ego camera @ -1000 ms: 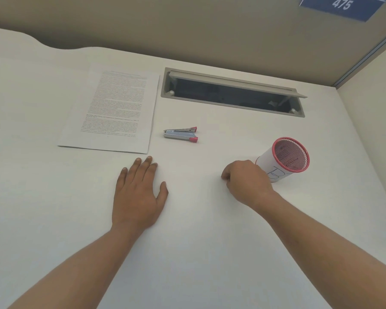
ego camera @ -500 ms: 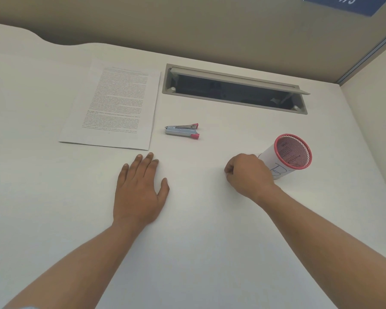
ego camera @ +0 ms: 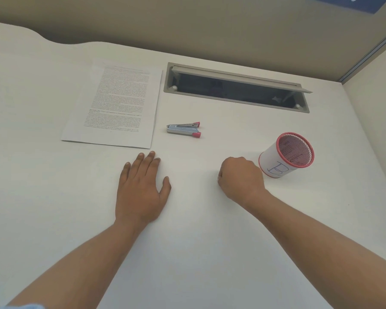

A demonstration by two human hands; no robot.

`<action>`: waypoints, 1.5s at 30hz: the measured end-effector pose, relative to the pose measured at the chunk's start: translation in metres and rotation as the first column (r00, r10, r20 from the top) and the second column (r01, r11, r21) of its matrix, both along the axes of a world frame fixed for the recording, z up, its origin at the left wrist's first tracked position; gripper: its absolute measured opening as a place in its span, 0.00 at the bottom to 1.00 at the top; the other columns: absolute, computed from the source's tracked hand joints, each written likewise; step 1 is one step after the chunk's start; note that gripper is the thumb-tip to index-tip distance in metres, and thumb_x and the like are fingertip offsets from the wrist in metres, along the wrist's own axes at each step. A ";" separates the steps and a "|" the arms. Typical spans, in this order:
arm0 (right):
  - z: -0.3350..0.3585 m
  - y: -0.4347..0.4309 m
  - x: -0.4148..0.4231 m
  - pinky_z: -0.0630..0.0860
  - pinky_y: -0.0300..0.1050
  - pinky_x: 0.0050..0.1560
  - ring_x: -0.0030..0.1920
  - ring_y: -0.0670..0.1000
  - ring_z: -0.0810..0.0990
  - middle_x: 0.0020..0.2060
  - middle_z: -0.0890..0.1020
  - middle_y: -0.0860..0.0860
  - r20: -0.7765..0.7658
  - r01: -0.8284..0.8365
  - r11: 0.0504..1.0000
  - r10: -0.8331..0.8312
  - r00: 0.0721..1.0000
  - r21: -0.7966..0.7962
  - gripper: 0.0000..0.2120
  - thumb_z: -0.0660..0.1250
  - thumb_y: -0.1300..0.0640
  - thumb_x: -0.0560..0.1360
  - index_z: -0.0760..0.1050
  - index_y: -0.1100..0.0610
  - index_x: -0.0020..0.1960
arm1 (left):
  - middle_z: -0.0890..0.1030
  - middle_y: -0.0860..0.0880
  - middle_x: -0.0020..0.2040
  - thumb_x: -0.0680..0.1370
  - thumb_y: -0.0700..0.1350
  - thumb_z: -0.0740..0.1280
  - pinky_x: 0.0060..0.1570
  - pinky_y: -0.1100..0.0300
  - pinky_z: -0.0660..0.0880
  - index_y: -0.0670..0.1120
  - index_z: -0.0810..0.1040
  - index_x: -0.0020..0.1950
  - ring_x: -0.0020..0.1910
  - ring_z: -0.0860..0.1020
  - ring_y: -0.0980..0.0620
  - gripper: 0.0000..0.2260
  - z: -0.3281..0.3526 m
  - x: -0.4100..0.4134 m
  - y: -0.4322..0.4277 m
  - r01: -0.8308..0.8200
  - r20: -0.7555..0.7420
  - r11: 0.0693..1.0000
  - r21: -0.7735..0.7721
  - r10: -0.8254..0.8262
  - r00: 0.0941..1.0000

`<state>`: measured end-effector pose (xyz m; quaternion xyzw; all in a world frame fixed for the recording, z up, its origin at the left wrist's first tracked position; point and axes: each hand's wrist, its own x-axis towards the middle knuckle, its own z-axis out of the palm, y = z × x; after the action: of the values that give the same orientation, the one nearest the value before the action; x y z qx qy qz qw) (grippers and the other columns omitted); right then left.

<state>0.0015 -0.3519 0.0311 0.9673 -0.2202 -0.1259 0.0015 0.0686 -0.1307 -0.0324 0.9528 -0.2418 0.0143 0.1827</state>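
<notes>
A: What's the setting?

B: A white desk (ego camera: 187, 253) in a cubicle, with a tan partition (ego camera: 187, 25) along its far edge and a blue sign (ego camera: 348, 2) cut off at the top right. A long cable slot (ego camera: 236, 90) is sunk into the desk near the far edge, and its flap (ego camera: 232, 75) is propped open.

A: And the hands?

B: The left hand (ego camera: 140, 192) lies flat on the desk, palm down, with 4 fingers straight and together and the thumb spread out. It grasps nothing. The right hand (ego camera: 241, 179) rests on the desk as a fist, knuckles up. It seems to hold nothing, though the palm side is hidden.

A: What's closest to them?

B: There is 1 printed sheet of paper (ego camera: 116, 108) lying flat toward the far left of the desk, just left of the slot. Its near edge is just beyond the left fingertips, without touching them. A white cup (ego camera: 274, 162) with a red mesh rim and a blue letter B on it stands toward the right edge. It is just beside the right fist, a little farther back.

A: Anything between them?

B: A silver stapler (ego camera: 184, 130) with 2 pink ends lies on its side just right of the paper's near right corner. It is beyond both hands and apart from each.

A: Anything else?

B: A bit of blue sleeve (ego camera: 25, 306) shows at the near left corner.
</notes>
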 end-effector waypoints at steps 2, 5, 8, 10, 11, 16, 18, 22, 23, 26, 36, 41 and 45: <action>-0.001 0.001 0.000 0.56 0.40 0.26 0.25 0.52 0.65 0.26 0.67 0.50 -0.014 0.003 1.000 -0.003 1.000 -0.008 0.09 0.62 0.63 0.68 0.65 0.56 0.31 | 0.71 0.48 0.76 0.79 0.56 0.58 0.77 0.45 0.58 0.45 0.73 0.72 0.78 0.65 0.47 0.25 0.000 0.000 0.000 -0.001 0.003 1.000 -0.002 0.001 1.000; -0.001 -0.004 0.003 0.60 0.40 0.26 0.28 0.55 0.71 0.27 0.72 0.51 -0.031 0.055 0.995 -0.053 0.998 0.079 0.07 0.63 0.61 0.66 0.67 0.56 0.31 | 0.71 0.48 0.76 0.78 0.55 0.58 0.77 0.45 0.58 0.45 0.73 0.71 0.78 0.66 0.47 0.25 0.001 0.000 -0.001 -0.003 0.003 1.000 -0.006 0.003 1.000; 0.009 -0.023 0.008 0.76 0.44 0.35 0.38 0.57 0.81 0.35 0.82 0.53 -0.021 0.219 0.927 -0.223 0.975 0.306 0.05 0.67 0.56 0.67 0.78 0.58 0.37 | 0.71 0.49 0.76 0.78 0.55 0.58 0.77 0.45 0.58 0.45 0.73 0.72 0.78 0.65 0.47 0.25 0.001 0.000 0.000 -0.002 -0.001 1.000 -0.006 0.002 1.000; 0.017 -0.038 0.007 0.78 0.45 0.38 0.39 0.56 0.82 0.36 0.84 0.53 0.035 0.287 0.848 -0.337 0.941 0.446 0.05 0.70 0.56 0.67 0.77 0.57 0.35 | 0.71 0.48 0.76 0.79 0.56 0.58 0.77 0.44 0.58 0.45 0.73 0.72 0.78 0.65 0.47 0.25 0.001 0.000 0.000 -0.002 0.000 1.000 -0.003 0.002 1.000; 0.020 -0.042 0.006 0.78 0.46 0.37 0.38 0.55 0.82 0.36 0.83 0.53 0.056 0.303 0.816 -0.377 0.924 0.492 0.06 0.71 0.57 0.66 0.75 0.56 0.33 | 0.71 0.48 0.76 0.79 0.55 0.58 0.77 0.44 0.58 0.45 0.73 0.72 0.78 0.65 0.47 0.25 0.001 0.000 0.000 -0.001 0.001 1.000 -0.002 0.001 1.000; 0.025 -0.047 0.002 0.75 0.42 0.32 0.34 0.53 0.79 0.32 0.81 0.51 0.050 0.279 0.792 -0.363 0.931 0.543 0.06 0.71 0.62 0.65 0.74 0.56 0.33 | 0.71 0.48 0.76 0.79 0.55 0.58 0.77 0.44 0.58 0.45 0.73 0.72 0.78 0.65 0.47 0.25 0.001 -0.001 0.000 0.002 0.001 1.000 0.002 -0.002 1.000; 0.025 -0.045 0.001 0.75 0.41 0.30 0.33 0.52 0.80 0.32 0.82 0.52 0.065 0.242 0.800 -0.329 0.942 0.549 0.05 0.70 0.63 0.65 0.75 0.57 0.33 | 0.71 0.48 0.76 0.79 0.55 0.59 0.77 0.44 0.58 0.44 0.73 0.72 0.78 0.66 0.47 0.25 0.002 -0.001 -0.001 0.003 0.003 1.000 0.003 -0.003 1.000; 0.024 -0.045 -0.003 0.72 0.37 0.26 0.31 0.50 0.80 0.32 0.82 0.50 0.149 0.167 0.832 -0.285 0.947 0.529 0.04 0.70 0.64 0.65 0.78 0.57 0.35 | 0.71 0.47 0.76 0.78 0.55 0.58 0.77 0.44 0.59 0.44 0.73 0.72 0.77 0.66 0.46 0.25 0.002 -0.001 -0.001 0.000 0.005 1.000 0.009 0.000 1.000; 0.024 -0.044 -0.003 0.71 0.36 0.26 0.31 0.49 0.79 0.32 0.82 0.48 0.155 0.145 0.842 -0.260 0.953 0.519 0.04 0.70 0.64 0.66 0.79 0.56 0.36 | 0.71 0.47 0.76 0.78 0.55 0.58 0.77 0.44 0.59 0.44 0.73 0.72 0.77 0.66 0.46 0.25 0.002 0.000 -0.001 0.000 0.007 1.000 0.008 0.000 1.000; 0.023 -0.040 -0.004 0.71 0.34 0.29 0.35 0.49 0.80 0.33 0.81 0.45 0.117 0.098 0.872 -0.174 0.978 0.480 0.06 0.69 0.64 0.68 0.82 0.54 0.40 | 0.72 0.47 0.76 0.78 0.55 0.58 0.77 0.43 0.59 0.44 0.73 0.72 0.77 0.66 0.46 0.26 0.002 -0.001 -0.001 0.005 0.009 1.000 0.006 -0.005 1.000; 0.005 -0.022 0.004 0.79 0.48 0.44 0.44 0.60 0.81 0.42 0.83 0.56 0.008 0.075 0.976 -0.079 0.997 0.205 0.07 0.69 0.55 0.71 0.79 0.58 0.44 | 0.71 0.47 0.76 0.78 0.56 0.57 0.77 0.44 0.58 0.44 0.73 0.72 0.78 0.65 0.46 0.26 0.003 0.000 -0.002 0.008 0.000 1.000 0.004 -0.008 1.000; 0.003 -0.013 0.008 0.72 0.44 0.34 0.36 0.59 0.77 0.32 0.78 0.55 0.013 0.024 0.995 -0.026 1.000 0.101 0.05 0.66 0.62 0.71 0.73 0.59 0.36 | 0.71 0.47 0.76 0.78 0.55 0.58 0.77 0.44 0.58 0.44 0.73 0.72 0.78 0.66 0.46 0.26 0.003 -0.001 -0.001 0.004 0.002 1.000 0.002 -0.004 1.000; 0.002 -0.009 0.013 0.57 0.41 0.25 0.27 0.53 0.66 0.27 0.66 0.52 0.011 0.015 0.999 -0.016 1.000 0.048 0.16 0.65 0.64 0.69 0.59 0.56 0.31 | 0.71 0.47 0.76 0.78 0.55 0.58 0.77 0.44 0.58 0.44 0.74 0.72 0.77 0.66 0.46 0.26 0.003 -0.001 0.000 0.004 0.002 1.000 -0.005 -0.004 1.000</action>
<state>0.0143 -0.3608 0.0331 0.9661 -0.2245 -0.1254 -0.0238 0.0678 -0.1311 -0.0295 0.9519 -0.2437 0.0154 0.1850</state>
